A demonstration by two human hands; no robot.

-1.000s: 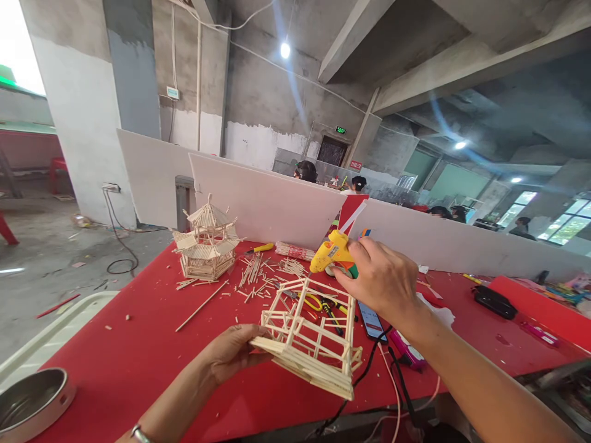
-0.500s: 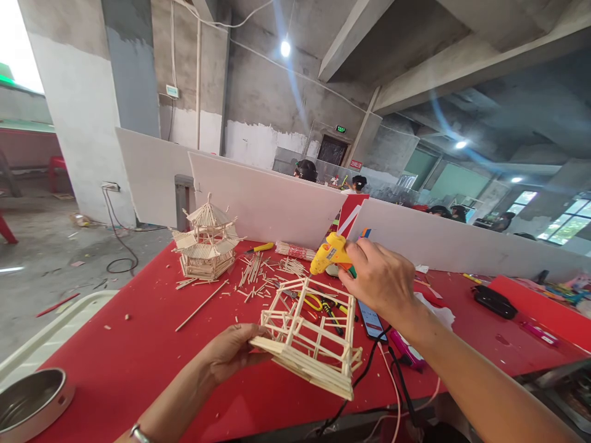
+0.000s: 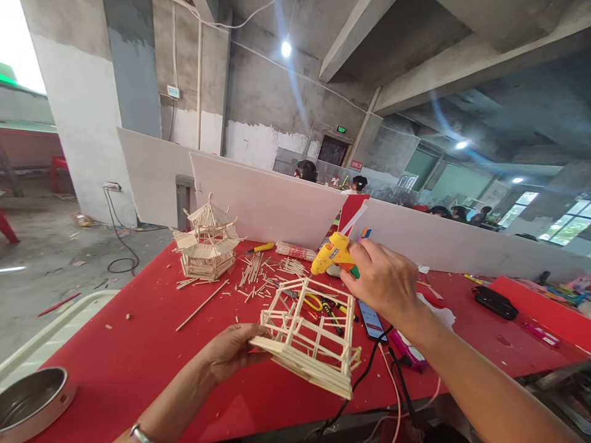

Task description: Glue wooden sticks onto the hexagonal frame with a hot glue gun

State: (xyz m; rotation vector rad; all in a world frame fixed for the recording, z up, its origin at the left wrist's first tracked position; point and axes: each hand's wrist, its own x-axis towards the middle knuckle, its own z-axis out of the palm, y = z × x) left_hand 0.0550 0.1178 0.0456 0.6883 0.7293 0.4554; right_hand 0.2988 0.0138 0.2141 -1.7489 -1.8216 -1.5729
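Barely shifted, left hand [image 3: 232, 352] clasps stick frame [image 3: 305, 368], right hand [image 3: 386, 278] glue gun [image 3: 331, 253]; box [image 3: 540, 306] perhaps holds oddments [image 3: 570, 290].

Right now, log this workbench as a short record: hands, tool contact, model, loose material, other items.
left hand: gripping the stick frame at its base edge
right hand: holding a yellow glue gun
nozzle: pointing down at the frame's top corner; contact unclear
model: pagoda-shaped stick model standing on the red table
loose material: short sticks, scattered
other items: phone with lit screen
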